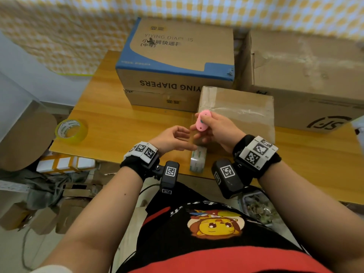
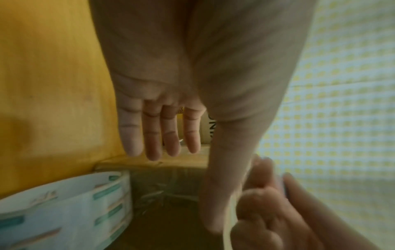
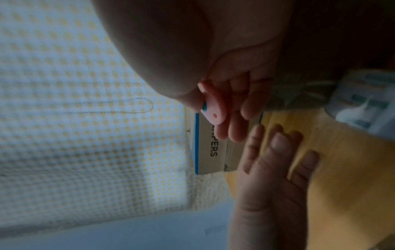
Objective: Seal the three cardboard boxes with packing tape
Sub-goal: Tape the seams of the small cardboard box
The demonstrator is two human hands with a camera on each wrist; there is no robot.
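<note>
Head view looks down on a wooden worktop with both hands raised just above its near edge. Right hand grips a small pink oval cutter between thumb and curled fingers, tilted, with a bit of teal showing at its side; the right wrist view shows the same cutter pinched in the fingertips. Left hand floats just beside it, palm turned inward, fingers relaxed and straight, holding nothing; the left wrist view confirms the extended fingers. Directly below the hands a roll of clear packing tape with green-printed core stands on its edge at the front of the worktop. A second roll, yellowish tape, lies flat near the left edge, well apart from the hands. Just behind the right hand sits a small cardboard box whose top is covered with glossy clear tape. Behind and left of it, a diaper box with blue trim and the words "YIYING DIAPERS" is stacked on a flatter box. At the right stands a large plain cardboard box with wrinkled tape on top. Yellow-checked wallpaper fills the background.
</note>
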